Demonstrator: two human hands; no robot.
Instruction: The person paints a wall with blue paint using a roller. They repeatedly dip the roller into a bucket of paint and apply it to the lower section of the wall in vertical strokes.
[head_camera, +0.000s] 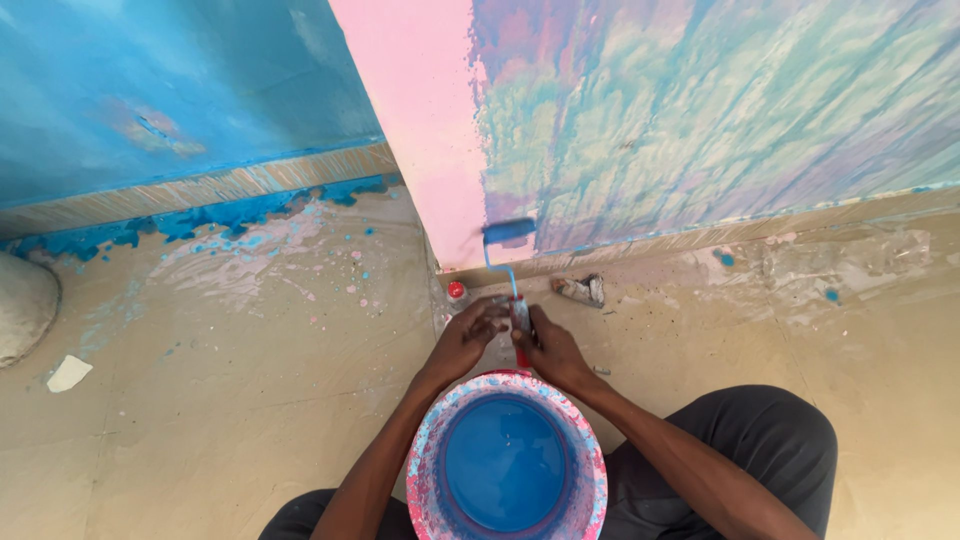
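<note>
Blue-coated paint roller (509, 233), red handle, both hands

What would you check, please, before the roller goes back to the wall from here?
1. Both hands on roller handle: left hand and right hand grip it: ok.
2. Roller sleeve loaded with blue: ok.
3. Paint bucket holds blue paint: ok.
4. Bucket upright between the knees: ok.
5. Small bottle with red cap stands close to hands: not ok.
6. Drips off the sleeve: cannot tell.
</note>
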